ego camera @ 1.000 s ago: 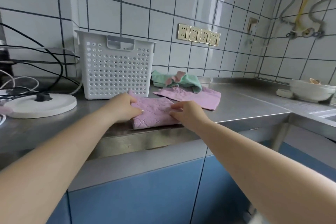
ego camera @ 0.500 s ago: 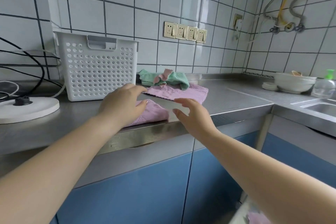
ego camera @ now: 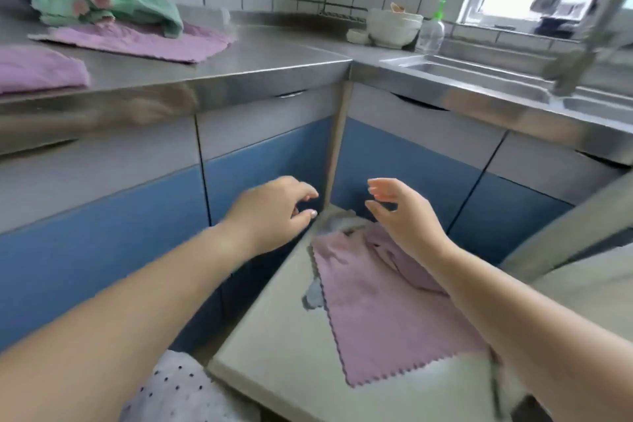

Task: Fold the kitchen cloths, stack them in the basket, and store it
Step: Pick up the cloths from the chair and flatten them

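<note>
Pink cloth (ego camera: 387, 305) lies flat on low white surface (ego camera: 284, 346). L hand (ego camera: 274, 212) & R hand (ego camera: 404, 212) hover above, fingers loosely curled, holding nothing. Folded cloth (ego camera: 37, 68) on worktop (ego camera: 274, 58).

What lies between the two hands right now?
Head view: nothing is held between the left hand and the right hand; behind the gap stands the cabinet corner post.

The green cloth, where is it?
In the head view the green cloth is at the top left, crumpled on the steel counter by the tiled wall, partly lying on a flat purple cloth.
</note>
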